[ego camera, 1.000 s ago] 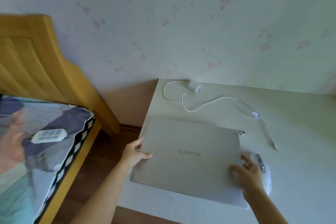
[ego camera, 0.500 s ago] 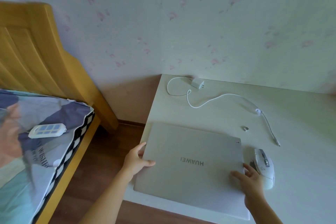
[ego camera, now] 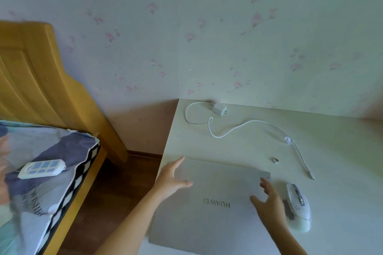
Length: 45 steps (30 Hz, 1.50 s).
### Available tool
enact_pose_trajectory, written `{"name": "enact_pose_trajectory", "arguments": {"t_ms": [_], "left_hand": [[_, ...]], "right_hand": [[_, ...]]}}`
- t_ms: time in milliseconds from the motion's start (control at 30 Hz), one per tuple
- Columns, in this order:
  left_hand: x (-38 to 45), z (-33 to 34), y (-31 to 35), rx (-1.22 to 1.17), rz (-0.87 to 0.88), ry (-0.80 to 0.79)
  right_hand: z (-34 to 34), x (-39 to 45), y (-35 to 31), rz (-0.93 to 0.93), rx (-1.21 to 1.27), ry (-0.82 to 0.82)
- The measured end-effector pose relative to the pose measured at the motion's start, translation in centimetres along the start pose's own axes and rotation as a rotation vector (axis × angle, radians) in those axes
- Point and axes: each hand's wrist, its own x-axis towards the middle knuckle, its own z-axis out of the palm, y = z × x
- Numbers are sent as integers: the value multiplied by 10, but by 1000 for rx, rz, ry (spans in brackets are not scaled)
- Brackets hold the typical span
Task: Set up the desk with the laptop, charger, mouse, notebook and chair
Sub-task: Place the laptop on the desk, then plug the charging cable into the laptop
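— So, where is your laptop point(ego camera: 209, 205)?
— Shut and flat on the desk point(ego camera: 335, 151), low in the middle of the frame.
— And your hands?
— Your left hand point(ego camera: 173, 178) and right hand point(ego camera: 267, 203) rest spread wide on its lid, holding nothing.
— The mouse point(ego camera: 298, 207)?
— Just right of it. The charger point(ego camera: 220, 108) sits above, by the wall.

Matt silver laptop point(ego camera: 209, 203), glossy white mouse point(ego camera: 298, 207), wooden headboard point(ego camera: 41, 80).

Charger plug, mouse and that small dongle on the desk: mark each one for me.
charger plug point(ego camera: 220, 108), head view, on its white body by the wall.
mouse point(ego camera: 298, 207), head view, on its white back beside the scroll wheel.
dongle point(ego camera: 275, 160), head view, on its small metal body.
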Motion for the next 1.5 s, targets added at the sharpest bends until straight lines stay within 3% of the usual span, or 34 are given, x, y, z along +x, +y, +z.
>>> {"name": "enact_pose_trajectory", "arguments": {"t_ms": [200, 333, 467, 633, 800, 933, 1100, 1267, 1367, 1500], "left_hand": [[41, 28, 46, 221, 158, 75], [94, 36, 98, 275, 193, 109], [159, 37, 140, 447, 281, 200], [256, 40, 159, 839, 359, 172], [311, 46, 154, 1042, 452, 83], [322, 48, 152, 1141, 468, 135], [300, 30, 148, 994, 432, 238], [246, -1, 145, 827, 387, 283], [213, -28, 137, 660, 359, 409], [166, -76, 115, 251, 268, 532]], "right_hand": [[24, 32, -11, -295, -416, -45], [38, 74, -15, -450, -515, -14], [60, 102, -17, -551, -523, 11], [84, 133, 3, -551, -517, -131], [103, 165, 7, -620, -527, -26], [106, 174, -1, -594, -457, 101], [102, 179, -46, -541, -289, 98], [119, 169, -109, -392, -95, -188], [130, 143, -153, -282, 227, -283], [154, 100, -200, -109, 640, -413]]}}
